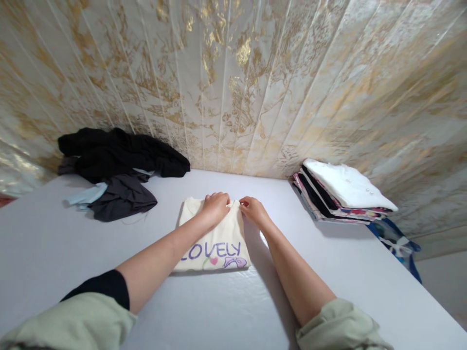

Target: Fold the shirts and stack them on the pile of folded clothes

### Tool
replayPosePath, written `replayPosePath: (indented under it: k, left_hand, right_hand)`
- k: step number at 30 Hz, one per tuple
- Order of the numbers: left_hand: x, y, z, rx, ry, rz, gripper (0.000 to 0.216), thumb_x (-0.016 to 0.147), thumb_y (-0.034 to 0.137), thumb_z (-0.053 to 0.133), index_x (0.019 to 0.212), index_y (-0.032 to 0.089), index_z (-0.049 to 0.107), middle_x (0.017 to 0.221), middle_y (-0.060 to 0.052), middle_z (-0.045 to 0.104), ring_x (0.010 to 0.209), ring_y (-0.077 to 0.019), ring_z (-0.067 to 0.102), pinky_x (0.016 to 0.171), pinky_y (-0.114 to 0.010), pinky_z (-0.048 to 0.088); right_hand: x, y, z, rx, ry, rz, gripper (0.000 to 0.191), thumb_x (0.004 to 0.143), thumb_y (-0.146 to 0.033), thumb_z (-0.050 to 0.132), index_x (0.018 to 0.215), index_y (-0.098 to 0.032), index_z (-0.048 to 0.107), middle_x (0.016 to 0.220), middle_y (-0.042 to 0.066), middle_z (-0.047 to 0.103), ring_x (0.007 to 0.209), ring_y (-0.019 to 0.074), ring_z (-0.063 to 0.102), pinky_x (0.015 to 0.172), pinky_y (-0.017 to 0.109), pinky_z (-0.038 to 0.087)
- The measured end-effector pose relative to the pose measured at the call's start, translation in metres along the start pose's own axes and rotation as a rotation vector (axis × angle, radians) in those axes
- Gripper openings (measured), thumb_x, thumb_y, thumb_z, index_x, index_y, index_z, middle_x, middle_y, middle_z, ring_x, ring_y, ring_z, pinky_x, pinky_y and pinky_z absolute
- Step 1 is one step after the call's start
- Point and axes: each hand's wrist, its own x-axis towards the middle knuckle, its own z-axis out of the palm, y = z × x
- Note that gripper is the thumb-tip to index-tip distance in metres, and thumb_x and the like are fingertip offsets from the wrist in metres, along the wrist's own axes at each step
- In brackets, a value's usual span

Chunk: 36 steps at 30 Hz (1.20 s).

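A cream T-shirt (219,245) printed with purple letters reading "LOVELY" lies folded on the white table (54,248) in front of me. My left hand (215,206) is closed on the shirt's far edge, fingers curled over the fabric. Beside it, my right hand (253,210) pinches the same far edge at its right corner. Both forearms reach out over the table from pale green sleeves.
A heap of black and grey clothes (116,167) with a pale blue piece lies at the back left. A stack of folded clothes (341,192), white on top, sits at the back right by the marbled wall. A blue bag (396,240) shows past the table's right edge.
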Motion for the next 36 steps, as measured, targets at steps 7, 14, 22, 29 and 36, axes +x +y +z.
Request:
replayPosePath:
  k: [7, 14, 22, 29, 36]
  left_hand:
    - [0.005, -0.012, 0.023, -0.246, 0.143, 0.035, 0.011, 0.082, 0.026, 0.055, 0.090, 0.024, 0.063, 0.088, 0.000, 0.072, 0.086, -0.0181, 0.064, 0.081, -0.031, 0.042]
    - [0.006, -0.015, 0.029, -0.373, 0.195, 0.111, 0.009, 0.080, 0.032, 0.059, 0.081, 0.024, 0.061, 0.083, 0.001, 0.069, 0.079, -0.0162, 0.062, 0.076, -0.027, 0.045]
    - [0.007, -0.017, 0.031, -0.455, 0.221, 0.105, 0.006, 0.080, 0.028, 0.054, 0.078, 0.023, 0.055, 0.076, 0.002, 0.064, 0.075, -0.0156, 0.058, 0.073, -0.026, 0.044]
    - [0.001, -0.010, 0.020, -0.460, 0.171, 0.144, 0.020, 0.085, 0.035, 0.049, 0.073, 0.022, 0.056, 0.069, 0.005, 0.061, 0.069, -0.0137, 0.055, 0.096, -0.037, 0.039]
    - [-0.001, -0.007, 0.020, -0.475, 0.171, 0.179, 0.024, 0.087, 0.040, 0.049, 0.078, 0.022, 0.062, 0.078, 0.003, 0.067, 0.076, -0.0151, 0.060, 0.108, -0.044, 0.028]
  right_hand:
    - [-0.002, 0.015, 0.012, 0.371, 0.068, -0.073, 0.013, 0.072, -0.024, 0.052, 0.080, -0.019, 0.061, 0.076, -0.001, 0.063, 0.065, 0.0124, 0.053, 0.062, 0.024, 0.040]
    - [0.002, 0.010, 0.012, 0.600, 0.048, -0.081, 0.027, 0.070, -0.031, 0.053, 0.093, -0.019, 0.059, 0.073, -0.003, 0.058, 0.060, 0.0117, 0.053, 0.057, 0.025, 0.042]
    - [-0.002, 0.001, 0.009, 0.525, 0.007, 0.006, 0.015, 0.074, -0.034, 0.050, 0.073, -0.019, 0.053, 0.063, -0.003, 0.054, 0.058, 0.0131, 0.053, 0.056, 0.025, 0.042]
    - [-0.006, -0.005, 0.005, 0.459, -0.002, -0.080, 0.023, 0.078, -0.040, 0.051, 0.076, -0.018, 0.058, 0.068, -0.001, 0.058, 0.065, 0.0136, 0.052, 0.061, 0.025, 0.042]
    - [-0.008, -0.007, 0.003, 0.453, 0.012, -0.114, 0.026, 0.080, -0.034, 0.047, 0.083, -0.017, 0.065, 0.074, 0.001, 0.063, 0.067, 0.0143, 0.053, 0.064, 0.025, 0.041]
